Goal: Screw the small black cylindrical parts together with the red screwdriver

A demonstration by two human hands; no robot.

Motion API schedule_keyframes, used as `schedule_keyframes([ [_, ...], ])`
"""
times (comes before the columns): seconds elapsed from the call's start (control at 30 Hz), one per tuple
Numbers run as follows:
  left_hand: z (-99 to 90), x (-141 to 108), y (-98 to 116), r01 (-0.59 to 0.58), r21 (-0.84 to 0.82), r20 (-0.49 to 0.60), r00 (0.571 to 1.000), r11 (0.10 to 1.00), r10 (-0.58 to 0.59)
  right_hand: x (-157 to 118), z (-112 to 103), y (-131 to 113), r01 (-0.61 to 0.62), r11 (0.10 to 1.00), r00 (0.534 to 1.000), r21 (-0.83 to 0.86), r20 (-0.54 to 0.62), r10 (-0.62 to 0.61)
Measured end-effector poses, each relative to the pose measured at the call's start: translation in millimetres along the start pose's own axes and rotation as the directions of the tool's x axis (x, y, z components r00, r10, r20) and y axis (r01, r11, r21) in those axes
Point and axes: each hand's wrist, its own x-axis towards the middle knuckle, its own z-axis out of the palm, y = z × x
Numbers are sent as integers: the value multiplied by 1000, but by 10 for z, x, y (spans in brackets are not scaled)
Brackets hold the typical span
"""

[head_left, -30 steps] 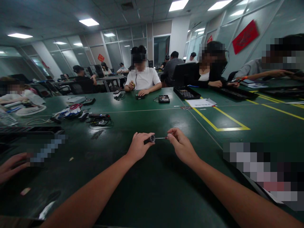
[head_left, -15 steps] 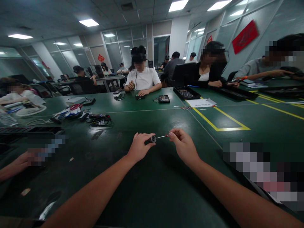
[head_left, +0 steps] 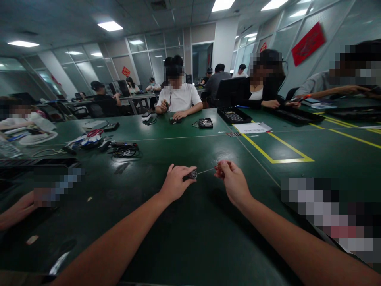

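Note:
My left hand (head_left: 176, 181) is closed around a small dark cylinder (head_left: 191, 175), whose round, silvery-rimmed end faces right; I cannot make out its exact kind. Between the fingers of my right hand (head_left: 232, 176) is a thin screwdriver (head_left: 205, 171) with a reddish handle, mostly covered by the fingers. Its slim metal shaft points left at the cylinder's round end. Whether the tip touches that end or goes into it is too small to tell. Both hands are above the green table (head_left: 190, 230).
Ahead to the left lie bundled black cables (head_left: 124, 150) and a pile of tools (head_left: 89, 139). Yellow tape (head_left: 293, 161) marks the table at right, near a white paper (head_left: 252, 128) and black trays (head_left: 234, 116). A co-worker's hand (head_left: 22, 208) is at left; other people sit around.
My right hand has shifted slightly right and its fingers have turned on the screwdriver handle. My left hand and the cylinder have moved a little to the right.

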Motion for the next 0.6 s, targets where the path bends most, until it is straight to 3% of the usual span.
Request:
schedule_keyframes([
  [0.27,14,-6,13,16,-9,11,1000,1000,-16,-131,14,-113,220,947,975,-235,85,-205],
  [0.47,2,-5,68,34,8,73,997,999,-34,-175,5,-156,298,891,953,-342,163,-256],
  [0.6,4,1,93,52,30,93,994,998,-54,-179,-8,-198,304,843,952,-444,109,-286],
])
